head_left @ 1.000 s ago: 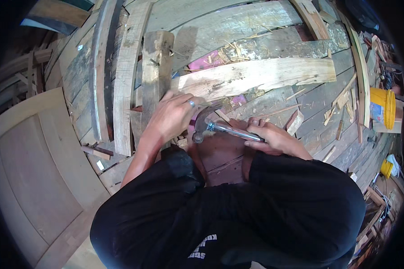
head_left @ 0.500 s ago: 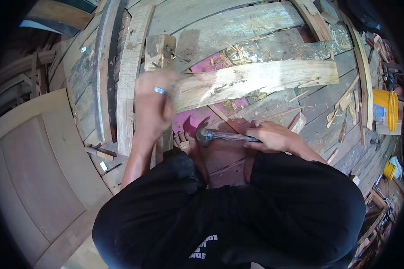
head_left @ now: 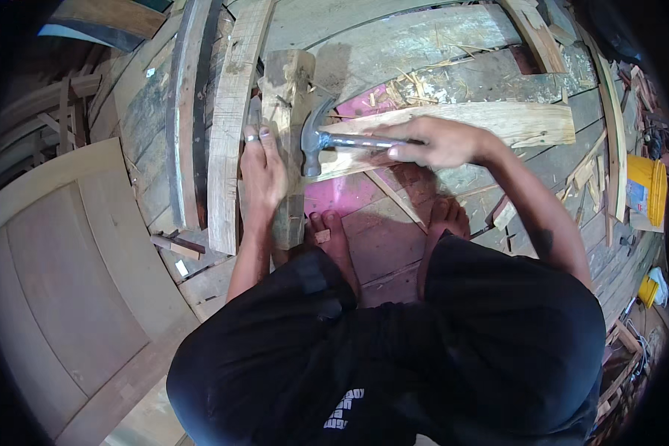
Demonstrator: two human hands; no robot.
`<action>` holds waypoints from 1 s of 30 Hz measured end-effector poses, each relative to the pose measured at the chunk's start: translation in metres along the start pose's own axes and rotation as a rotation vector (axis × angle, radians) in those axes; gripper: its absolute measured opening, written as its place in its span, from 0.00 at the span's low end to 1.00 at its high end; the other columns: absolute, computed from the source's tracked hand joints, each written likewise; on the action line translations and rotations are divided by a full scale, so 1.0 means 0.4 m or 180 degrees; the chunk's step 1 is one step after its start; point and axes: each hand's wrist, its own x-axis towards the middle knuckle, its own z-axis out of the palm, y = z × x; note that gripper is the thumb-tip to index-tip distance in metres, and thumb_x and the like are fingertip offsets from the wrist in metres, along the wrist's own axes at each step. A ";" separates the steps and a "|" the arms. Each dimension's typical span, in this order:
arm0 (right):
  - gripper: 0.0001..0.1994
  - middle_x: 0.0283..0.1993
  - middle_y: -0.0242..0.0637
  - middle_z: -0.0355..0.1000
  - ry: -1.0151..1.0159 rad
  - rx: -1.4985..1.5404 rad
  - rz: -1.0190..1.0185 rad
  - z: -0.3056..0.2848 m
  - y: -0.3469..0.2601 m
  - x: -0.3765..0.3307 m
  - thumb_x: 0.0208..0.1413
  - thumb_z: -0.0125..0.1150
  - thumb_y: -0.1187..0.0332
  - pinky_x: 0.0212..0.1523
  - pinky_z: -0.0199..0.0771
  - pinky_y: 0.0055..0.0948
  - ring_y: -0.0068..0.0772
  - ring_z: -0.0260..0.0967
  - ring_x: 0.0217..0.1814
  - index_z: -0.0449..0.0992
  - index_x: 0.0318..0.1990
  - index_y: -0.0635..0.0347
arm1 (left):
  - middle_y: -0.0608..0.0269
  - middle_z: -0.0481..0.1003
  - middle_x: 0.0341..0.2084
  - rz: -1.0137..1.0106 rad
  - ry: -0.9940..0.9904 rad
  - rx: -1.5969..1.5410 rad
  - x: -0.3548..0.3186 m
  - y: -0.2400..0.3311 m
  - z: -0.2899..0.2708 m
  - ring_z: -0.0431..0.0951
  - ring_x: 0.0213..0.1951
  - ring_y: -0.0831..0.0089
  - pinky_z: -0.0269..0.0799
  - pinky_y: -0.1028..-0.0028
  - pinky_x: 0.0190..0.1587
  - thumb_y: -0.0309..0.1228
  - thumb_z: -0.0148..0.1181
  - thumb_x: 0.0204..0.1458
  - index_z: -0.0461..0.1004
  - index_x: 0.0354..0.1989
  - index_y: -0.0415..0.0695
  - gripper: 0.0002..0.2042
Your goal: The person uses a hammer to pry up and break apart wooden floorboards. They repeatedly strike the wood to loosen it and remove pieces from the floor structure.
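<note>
Fingers of right hand point(head_left: 437, 141) wrap the claw hammer point(head_left: 327, 141) handle, head beside the upright wood block point(head_left: 286, 119), which left hand point(head_left: 262, 167) grips, fingers curled, near pale plank point(head_left: 490, 119).

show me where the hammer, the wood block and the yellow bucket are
hammer point(head_left: 314, 141), head view, on the metal head next to the block
wood block point(head_left: 288, 82), head view, on its upper face above the left hand
yellow bucket point(head_left: 645, 189), head view, on its side wall at the right edge
</note>
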 end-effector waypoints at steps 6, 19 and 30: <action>0.28 0.64 0.51 0.77 0.0021 0.0122 0.0364 -0.081 -0.015 -0.002 0.76 0.51 0.52 0.53 0.84 0.43 0.42 0.81 0.52 0.66 0.77 0.55 | 0.25 0.77 0.38 -0.0249 -0.0083 0.0400 -0.014 0.008 -0.001 0.77 0.44 0.24 0.69 0.38 0.48 0.51 0.31 0.76 0.64 0.55 0.36 0.26; 0.25 0.67 0.55 0.76 0.1278 0.0507 0.0626 0.180 -0.070 -0.079 0.74 0.58 0.62 0.67 0.72 0.40 0.47 0.76 0.68 0.69 0.74 0.59 | 0.30 0.77 0.30 0.0097 0.0265 0.0647 -0.021 0.031 0.013 0.78 0.37 0.32 0.68 0.41 0.40 0.39 0.44 0.74 0.67 0.49 0.35 0.16; 0.25 0.73 0.49 0.72 0.1069 0.0923 0.0518 0.178 -0.043 -0.103 0.76 0.52 0.66 0.76 0.62 0.37 0.39 0.68 0.75 0.65 0.76 0.62 | 0.44 0.80 0.46 -0.0685 0.0501 -0.0138 -0.174 -0.326 -0.263 0.80 0.51 0.56 0.71 0.60 0.58 0.39 0.44 0.76 0.74 0.56 0.28 0.22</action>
